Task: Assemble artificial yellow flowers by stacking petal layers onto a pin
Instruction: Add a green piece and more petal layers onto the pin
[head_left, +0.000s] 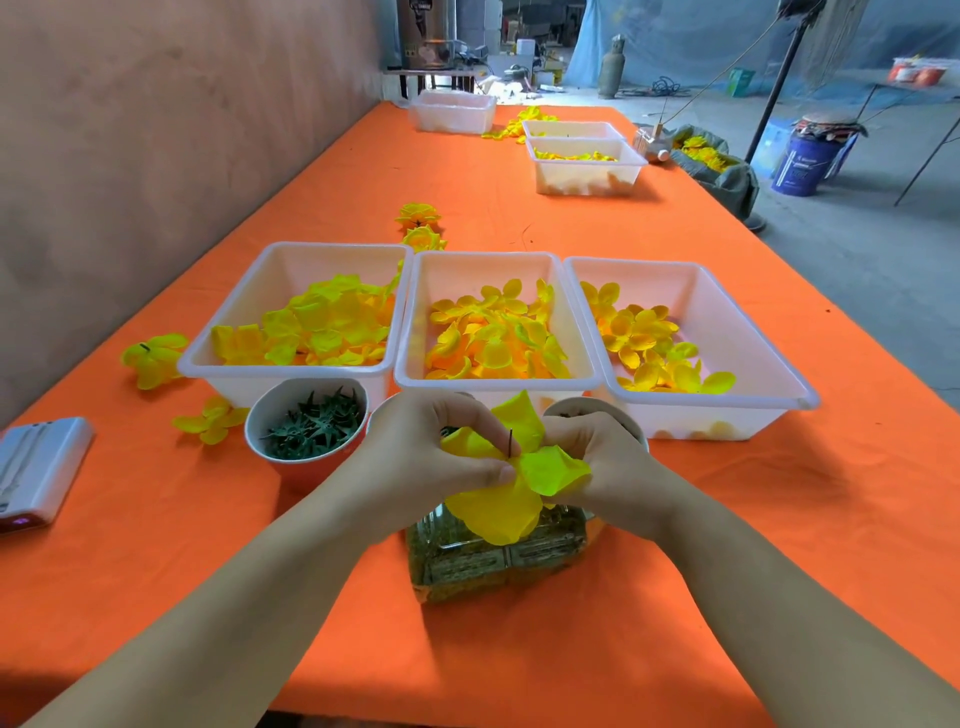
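A large yellow petal layer (506, 499) hangs between my two hands, with a thin dark pin (510, 442) sticking up through its middle. My left hand (436, 457) pinches the layer right beside the pin with thumb and forefinger. My right hand (602, 467) grips the layer's right side, its fingers curled under the petals. Three white trays stand just behind: the left tray (244, 358), the middle tray (415, 332) and the right tray (727, 322), each with several loose yellow petal layers.
A bowl of green calyx pieces (306, 426) sits left of my hands, another bowl (623, 421) half hidden behind my right hand. A clear jar (493, 561) lies under the petals. A white device (36, 467) and loose flowers (153, 358) lie left. More trays (582, 166) stand further back.
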